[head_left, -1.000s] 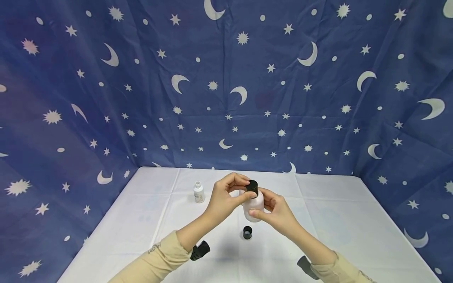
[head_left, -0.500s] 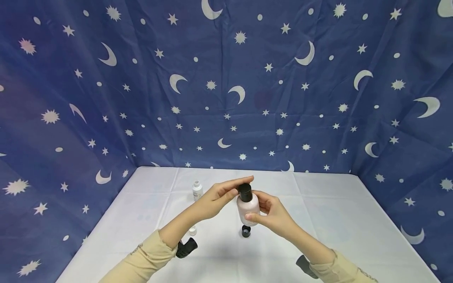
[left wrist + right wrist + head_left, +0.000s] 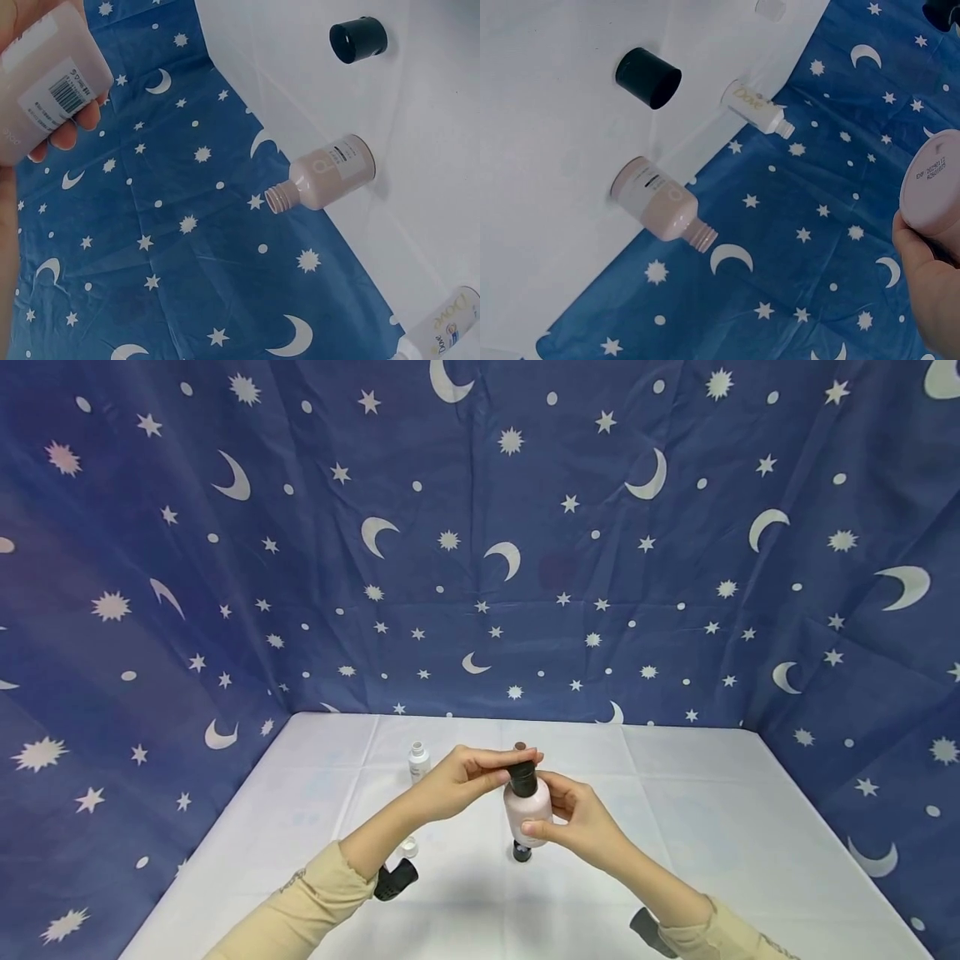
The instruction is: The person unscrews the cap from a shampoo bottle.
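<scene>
My right hand (image 3: 581,818) holds a pale pink bottle (image 3: 527,816) upright above the white table, thumb in front and fingers around its far side. On its neck sits a black cap (image 3: 522,782). My left hand (image 3: 450,785) lays straight fingers over the cap's top, with the thumb tip at its left side. In the left wrist view the held bottle (image 3: 56,94) shows a barcode label; the right wrist view shows its printed base (image 3: 934,180). A second pink bottle (image 3: 330,174), uncapped, stands behind the hands; only its neck (image 3: 520,746) shows in the head view.
A loose black cap (image 3: 522,853) lies on the white table (image 3: 690,827) below the held bottle. At the back left stands an uncapped white Dove bottle (image 3: 419,762), with a small white cap (image 3: 409,847) nearer me. Blue star-printed cloth (image 3: 480,568) rises around the table.
My left hand went from gripping the cap between thumb and fingers to straight fingers over its top. The held bottle came slightly lower and left, uncovering the second bottle's neck.
</scene>
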Available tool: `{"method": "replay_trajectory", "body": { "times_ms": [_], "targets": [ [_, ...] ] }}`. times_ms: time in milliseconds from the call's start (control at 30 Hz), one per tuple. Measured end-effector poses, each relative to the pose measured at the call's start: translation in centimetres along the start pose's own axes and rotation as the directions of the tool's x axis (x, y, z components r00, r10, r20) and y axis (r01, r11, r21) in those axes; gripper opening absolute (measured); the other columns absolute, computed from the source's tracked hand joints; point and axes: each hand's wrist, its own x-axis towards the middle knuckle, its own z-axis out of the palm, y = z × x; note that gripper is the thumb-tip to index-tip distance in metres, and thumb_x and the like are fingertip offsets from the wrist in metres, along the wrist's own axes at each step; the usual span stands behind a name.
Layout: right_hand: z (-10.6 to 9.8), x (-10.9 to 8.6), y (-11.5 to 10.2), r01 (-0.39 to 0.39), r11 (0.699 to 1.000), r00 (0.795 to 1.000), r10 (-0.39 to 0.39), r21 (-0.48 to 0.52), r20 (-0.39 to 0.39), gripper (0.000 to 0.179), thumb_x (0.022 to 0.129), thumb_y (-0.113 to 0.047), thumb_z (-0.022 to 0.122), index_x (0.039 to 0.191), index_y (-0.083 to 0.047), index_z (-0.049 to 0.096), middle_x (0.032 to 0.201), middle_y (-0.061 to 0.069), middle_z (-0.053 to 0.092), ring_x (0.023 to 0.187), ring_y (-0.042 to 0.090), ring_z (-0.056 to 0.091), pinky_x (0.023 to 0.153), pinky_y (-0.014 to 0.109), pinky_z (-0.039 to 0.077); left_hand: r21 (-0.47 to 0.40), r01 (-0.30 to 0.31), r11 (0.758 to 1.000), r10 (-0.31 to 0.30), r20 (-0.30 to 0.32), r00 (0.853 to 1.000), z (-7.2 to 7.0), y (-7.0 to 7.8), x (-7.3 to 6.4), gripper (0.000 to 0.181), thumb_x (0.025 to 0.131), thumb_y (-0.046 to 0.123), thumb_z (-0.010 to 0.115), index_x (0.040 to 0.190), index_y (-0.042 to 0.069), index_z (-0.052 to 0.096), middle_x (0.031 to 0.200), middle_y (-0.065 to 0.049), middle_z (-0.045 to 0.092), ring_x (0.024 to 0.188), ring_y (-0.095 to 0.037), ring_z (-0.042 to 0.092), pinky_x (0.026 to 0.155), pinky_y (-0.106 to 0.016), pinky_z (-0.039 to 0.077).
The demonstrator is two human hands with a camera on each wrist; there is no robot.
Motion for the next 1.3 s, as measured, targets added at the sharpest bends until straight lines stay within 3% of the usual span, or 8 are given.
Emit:
{"method": "replay_trajectory", "body": {
  "times_ms": [233,500,633,767,933,1100,1200,1300],
  "targets": [
    [0.1,-0.1,-0.1,0.001,1.000,1.000,-0.001,0.021,-0.004,0.056,0.082,-0.011,0.073,0.129,0.009,0.049,0.121,0.027,0.059,0.099,-0.001,0.061,0.087,0.017,0.052,-0.081,0.054,0.995,-0.067,-0.167,0.984,0.6,0.0,-0.3,0.046,0.087,0.017,0.066,0.121,-0.012,0.055,0.124,-0.027,0.056,0.120,-0.026,0.055,0.096,-0.034,0.050],
    [0.3,-0.1,-0.1,0.003,1.000,1.000,-0.003,0.011,-0.010,0.056,0.082,-0.010,0.073,0.128,0.009,0.049,0.120,0.027,0.059,0.099,-0.001,0.061,0.087,0.016,0.051,-0.087,0.046,0.995,-0.070,-0.304,0.950,1.0,-0.3,-0.3,0.039,0.076,0.014,0.078,0.102,-0.012,0.064,0.110,-0.029,0.064,0.102,-0.010,0.066,0.092,-0.027,0.053],
    [0.4,0.0,0.0,0.010,1.000,1.000,-0.010,0.010,-0.013,0.055,0.081,-0.009,0.073,0.127,0.009,0.050,0.119,0.027,0.060,0.099,-0.001,0.061,0.087,0.016,0.052,-0.100,0.020,0.995,-0.051,-0.322,0.946,1.3,-0.2,-0.1,0.039,0.073,0.015,0.080,0.091,-0.013,0.060,0.097,-0.009,0.068,0.093,-0.002,0.066,0.088,-0.023,0.054],
    [0.5,0.1,-0.1,0.017,1.000,1.000,-0.017,0.013,-0.012,0.053,0.081,-0.009,0.073,0.126,0.009,0.051,0.119,0.026,0.060,0.098,-0.001,0.062,0.086,0.017,0.052,-0.079,0.014,0.997,-0.040,-0.343,0.938,1.7,0.0,0.1,0.037,0.072,0.012,0.081,0.082,-0.009,0.052,0.086,0.009,0.058,0.087,0.000,0.062,0.086,-0.019,0.053],
    [0.6,0.3,-0.3,0.020,1.000,1.000,-0.020,0.012,-0.012,0.053,0.081,-0.009,0.073,0.126,0.009,0.051,0.120,0.026,0.060,0.099,0.000,0.062,0.087,0.017,0.052,-0.060,0.009,0.998,-0.032,-0.401,0.916,2.2,0.2,0.1,0.035,0.072,0.010,0.082,0.079,-0.004,0.050,0.081,0.002,0.053,0.084,0.000,0.060,0.086,-0.017,0.052],
    [0.5,0.3,-0.3,-0.006,1.000,0.999,0.006,0.004,-0.036,0.054,0.080,-0.009,0.074,0.126,0.009,0.051,0.119,0.026,0.061,0.096,0.000,0.062,0.086,0.016,0.052,-0.022,-0.008,1.000,-0.002,-0.439,0.898,2.7,0.3,0.3,0.031,0.074,0.009,0.080,0.088,-0.003,0.054,0.088,-0.008,0.056,0.083,-0.002,0.058,0.085,-0.019,0.053],
    [0.4,0.3,-0.3,-0.009,1.000,0.999,0.010,0.010,-0.036,0.054,0.080,-0.008,0.073,0.126,0.009,0.051,0.118,0.027,0.061,0.096,0.000,0.062,0.085,0.017,0.053,0.010,-0.012,1.000,0.015,-0.443,0.896,2.8,0.1,0.3,0.033,0.075,0.008,0.078,0.096,-0.002,0.055,0.097,-0.011,0.055,0.086,-0.004,0.055,0.086,-0.020,0.052],
    [0.4,0.3,-0.3,0.005,1.000,0.999,-0.005,0.018,-0.032,0.053,0.081,-0.007,0.073,0.126,0.009,0.051,0.118,0.027,0.060,0.096,0.000,0.062,0.085,0.017,0.053,0.020,-0.026,0.999,0.032,-0.417,0.908,2.8,-0.1,0.2,0.041,0.077,0.016,0.078,0.106,-0.001,0.055,0.109,-0.016,0.053,0.097,-0.004,0.055,0.092,-0.021,0.050]
  ]
}}
